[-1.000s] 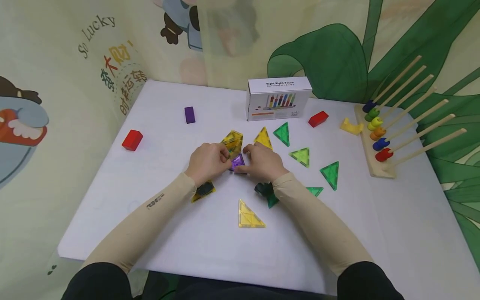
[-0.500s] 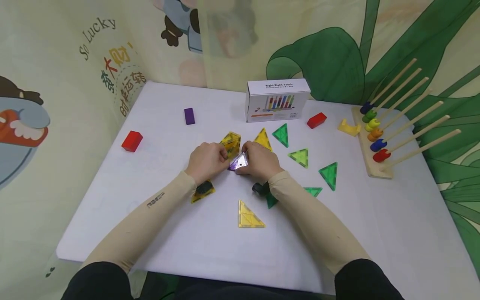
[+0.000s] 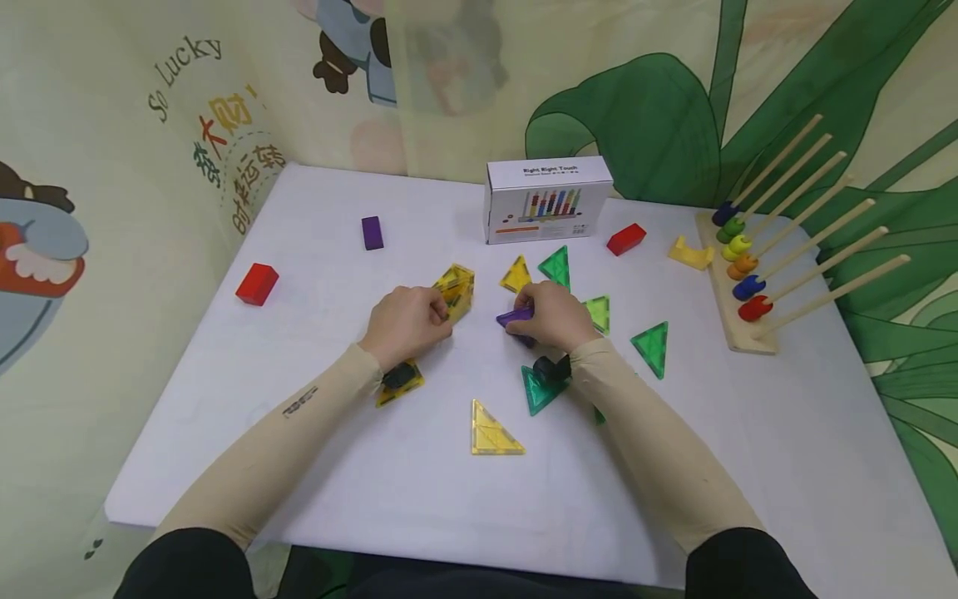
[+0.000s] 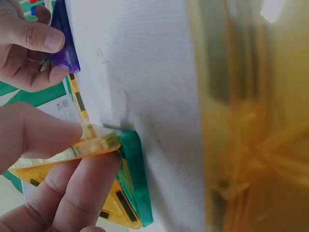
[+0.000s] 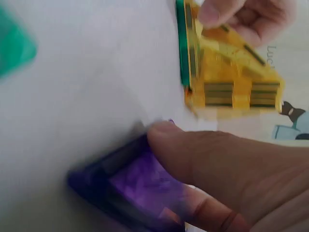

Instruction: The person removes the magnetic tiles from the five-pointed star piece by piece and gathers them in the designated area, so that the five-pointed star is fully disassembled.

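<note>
White bench (image 3: 359,482) before printed cloth hangings (image 3: 449,50), with large green leaves at the right, cartoon figures and lettering at the left. A white box (image 3: 546,200) stands near the far edge; a wooden peg rack (image 3: 741,333) with slanting rods and coloured beads occupies the right side, a yellow crescent (image 3: 690,254) just beside it. Near the middle, thumb and fingers of the left hand (image 3: 407,327) pinch a translucent yellow structure (image 3: 458,291), its green base tile (image 4: 135,179) against the bench. Those of the right hand (image 3: 555,316) pinch a purple piece (image 5: 140,188), apart from the structure; whether it touches the bench cannot be told. Loose green triangles (image 3: 651,349) lie rightward.
</note>
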Available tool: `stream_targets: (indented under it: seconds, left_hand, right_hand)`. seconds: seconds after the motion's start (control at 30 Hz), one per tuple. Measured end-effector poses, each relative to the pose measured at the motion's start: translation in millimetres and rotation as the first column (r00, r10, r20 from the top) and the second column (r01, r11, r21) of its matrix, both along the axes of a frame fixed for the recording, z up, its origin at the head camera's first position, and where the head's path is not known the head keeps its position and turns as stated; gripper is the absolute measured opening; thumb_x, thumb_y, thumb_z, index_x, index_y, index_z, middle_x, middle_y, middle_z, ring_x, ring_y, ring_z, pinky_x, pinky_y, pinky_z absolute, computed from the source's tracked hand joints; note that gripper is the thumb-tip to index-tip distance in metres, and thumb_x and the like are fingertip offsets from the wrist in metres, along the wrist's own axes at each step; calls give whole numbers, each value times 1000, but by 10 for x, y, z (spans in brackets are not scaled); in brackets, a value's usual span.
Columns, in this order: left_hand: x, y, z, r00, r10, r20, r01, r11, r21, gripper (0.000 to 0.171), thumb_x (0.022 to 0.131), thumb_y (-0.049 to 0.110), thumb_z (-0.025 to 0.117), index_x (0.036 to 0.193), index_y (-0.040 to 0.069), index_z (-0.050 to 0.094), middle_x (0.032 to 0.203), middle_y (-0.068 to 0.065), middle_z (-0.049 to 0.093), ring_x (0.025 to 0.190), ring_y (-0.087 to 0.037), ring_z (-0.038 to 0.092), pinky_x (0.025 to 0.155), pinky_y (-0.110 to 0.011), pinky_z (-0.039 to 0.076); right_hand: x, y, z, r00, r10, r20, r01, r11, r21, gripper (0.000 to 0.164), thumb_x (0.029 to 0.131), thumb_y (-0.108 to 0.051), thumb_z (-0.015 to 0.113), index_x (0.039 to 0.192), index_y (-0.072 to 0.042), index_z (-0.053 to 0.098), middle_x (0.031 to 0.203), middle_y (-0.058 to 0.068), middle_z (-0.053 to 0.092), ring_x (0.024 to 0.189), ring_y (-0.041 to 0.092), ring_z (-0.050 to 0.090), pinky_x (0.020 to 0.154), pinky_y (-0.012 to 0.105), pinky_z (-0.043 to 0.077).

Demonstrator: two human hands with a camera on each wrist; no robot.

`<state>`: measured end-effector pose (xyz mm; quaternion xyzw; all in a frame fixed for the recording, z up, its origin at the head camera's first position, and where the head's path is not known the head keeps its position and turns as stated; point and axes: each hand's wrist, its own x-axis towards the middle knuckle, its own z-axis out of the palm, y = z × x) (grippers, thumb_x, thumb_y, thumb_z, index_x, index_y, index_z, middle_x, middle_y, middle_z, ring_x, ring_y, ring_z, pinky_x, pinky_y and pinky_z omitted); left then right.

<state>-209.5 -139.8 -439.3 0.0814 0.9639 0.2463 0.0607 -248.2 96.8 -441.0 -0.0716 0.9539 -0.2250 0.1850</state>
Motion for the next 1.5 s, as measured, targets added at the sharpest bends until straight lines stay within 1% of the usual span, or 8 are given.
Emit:
stream_targets:
  seconds: [0.33, 0.5, 0.63, 0.73, 0.87, 1.1, 1.37, 1.5]
  left_hand:
    - [22, -19, 24, 997, -44, 58, 42, 998, 44, 24, 92, 36, 76, 96, 13, 77, 85, 1, 77, 76, -15, 67, 72, -31, 52]
    - [-17, -150, 51, 1000, -17, -25, 20, 993, 117, 22, 95, 37, 70, 93, 16, 76, 84, 2, 74, 72, -18, 61, 67, -31, 47]
    - [-132, -249, 65, 997, -27, -78, 37, 991, 129, 27, 97, 33, 70, 113, 11, 74, 107, -5, 77, 90, -26, 62, 84, -40, 50]
    - [-220, -284, 53, 997, -70, -40, 73, 994, 77, 37, 97, 31, 72, 128, 10, 71, 125, -9, 74, 110, -29, 62, 100, -46, 50]
    - [-267, -291, 5, 995, -94, 23, 93, 995, 28, 32, 96, 26, 74, 125, 10, 73, 126, -10, 74, 117, -31, 62, 107, -50, 49]
    - [-243, -220, -57, 997, -72, 26, 73, 997, -2, 25, 93, 26, 78, 111, 9, 75, 99, -7, 74, 88, -23, 61, 82, -37, 53]
    - [-188, -159, -44, 998, -52, 33, 52, 999, 0, 26, 89, 30, 80, 103, 9, 74, 82, -3, 68, 73, -18, 58, 65, -29, 44]
    - [-177, -143, -38, 998, -46, 40, 45, 999, 14, 25, 88, 29, 80, 101, 9, 73, 81, -3, 69, 71, -17, 58, 64, -28, 44]
  right_hand:
    - [-1, 148, 15, 999, 4, -47, -2, 999, 38, 40, 88, -32, 84, 120, -12, 71, 120, 10, 64, 109, 28, 58, 96, 43, 56]
    - [38, 176, 71, 999, 4, -45, -2, 999, 53, 37, 86, -29, 85, 116, -11, 71, 117, 10, 66, 105, 28, 58, 91, 43, 57]
    - [84, 81, 129, 998, 8, -66, -5, 999, 40, 34, 91, -32, 79, 117, -12, 71, 118, 10, 66, 103, 27, 59, 89, 41, 58]
    - [119, -80, 137, 998, 33, -62, -35, 999, -35, 34, 95, -37, 74, 119, -13, 71, 113, 8, 68, 98, 26, 61, 86, 38, 56]
    - [177, -318, 95, 995, 92, -34, -96, 987, -132, 39, 95, -45, 73, 118, -13, 74, 102, 5, 74, 90, 22, 63, 79, 34, 54]
    - [265, -545, 2, 994, 57, -92, -68, 989, -129, 50, 92, -61, 70, 102, -12, 78, 87, 0, 76, 78, 18, 66, 66, 30, 52]
    - [258, -538, -15, 990, -5, -143, -18, 987, -161, 28, 98, -38, 70, 101, -13, 82, 91, -1, 77, 86, 18, 66, 73, 31, 53]
    - [240, -483, -22, 986, -2, -165, -24, 988, -155, 23, 98, -30, 68, 93, -12, 81, 77, -2, 73, 75, 17, 63, 62, 28, 47]
